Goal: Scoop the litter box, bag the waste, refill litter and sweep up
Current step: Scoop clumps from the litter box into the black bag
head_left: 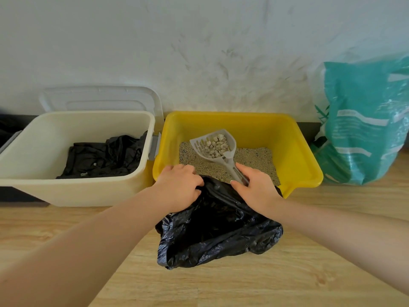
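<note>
One yellow litter box [294,149] sits on the wooden floor [243,284] against the wall, with a layer of gray litter [254,160] inside. One gray slotted scoop [218,144] lies over the litter, its bowl holding a heap of pale clumps [217,145]. The right hand [254,187] curls its fingers and thumb round the scoop's handle at the near edge of the box. The left hand [179,185] grips the rim of one black plastic bag [219,231], which spreads over the floor just in front of the litter box and laps onto its near edge.

To the left, touching the yellow box, stands one cream bin [44,187] with a white lid [99,100] leaning on the wall behind it; a second black bag [104,156] lines its bottom, with a couple of pale bits on it. To the right, one teal litter sack [365,120] leans against the wall. Its white printing is too blurred to read.
</note>
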